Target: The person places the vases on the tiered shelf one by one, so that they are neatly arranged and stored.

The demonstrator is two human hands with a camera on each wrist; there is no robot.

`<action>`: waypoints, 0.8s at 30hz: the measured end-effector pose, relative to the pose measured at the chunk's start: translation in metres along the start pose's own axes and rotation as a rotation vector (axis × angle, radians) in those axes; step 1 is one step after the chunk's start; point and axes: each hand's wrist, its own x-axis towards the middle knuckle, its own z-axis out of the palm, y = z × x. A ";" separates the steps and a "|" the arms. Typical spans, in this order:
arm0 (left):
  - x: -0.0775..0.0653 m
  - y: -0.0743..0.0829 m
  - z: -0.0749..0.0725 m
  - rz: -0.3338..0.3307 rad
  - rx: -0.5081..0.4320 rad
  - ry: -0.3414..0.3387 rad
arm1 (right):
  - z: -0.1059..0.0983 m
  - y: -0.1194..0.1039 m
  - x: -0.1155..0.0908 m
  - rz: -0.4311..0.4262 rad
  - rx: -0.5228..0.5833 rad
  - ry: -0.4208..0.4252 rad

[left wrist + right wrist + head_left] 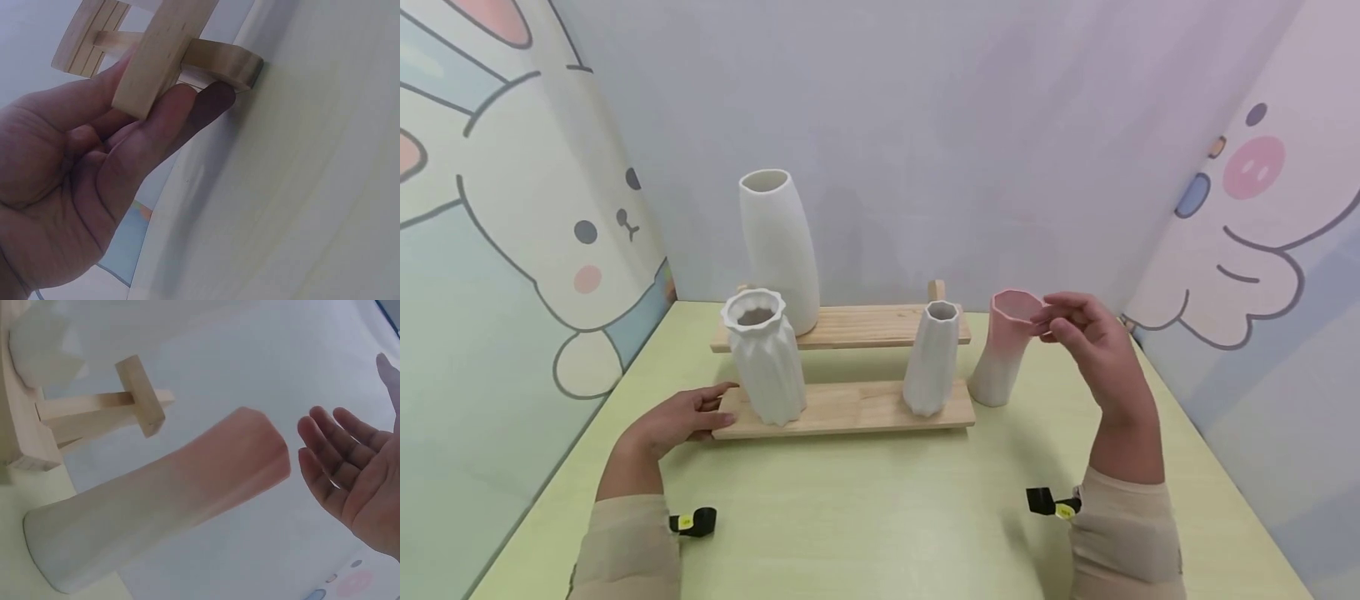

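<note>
My left hand point(681, 419) grips the left end of the lower board of a two-tier wooden stand point(850, 408); in the left wrist view, thumb and fingers pinch the board end point(140, 94). A pink-and-white vase point(1000, 358) stands upright on the table, just right of the stand. Beside its rim my right hand point(1090, 342) hovers with loosely bent fingers. The right wrist view shows a small gap between those fingertips point(306, 456) and the pink rim point(269, 444). On the lower board stand a ruffled white vase point(767, 367) and a slim white vase point(932, 362).
A tall white vase point(781, 250) stands at the left of the stand's upper board point(880, 325). The pale yellow table point(850, 517) meets a back wall and side walls with cartoon animals. Black wrist cameras point(703, 522) jut inward from both sleeves.
</note>
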 end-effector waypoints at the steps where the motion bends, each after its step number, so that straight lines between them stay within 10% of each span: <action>1: 0.000 0.000 0.000 0.002 -0.003 -0.001 | -0.001 0.003 0.001 -0.010 0.010 0.048; 9: 0.000 0.001 0.002 0.008 -0.001 0.003 | 0.002 0.033 0.009 0.060 -0.024 0.377; 24: -0.001 0.001 0.002 0.003 -0.005 0.013 | 0.021 0.077 0.016 0.275 -0.124 0.280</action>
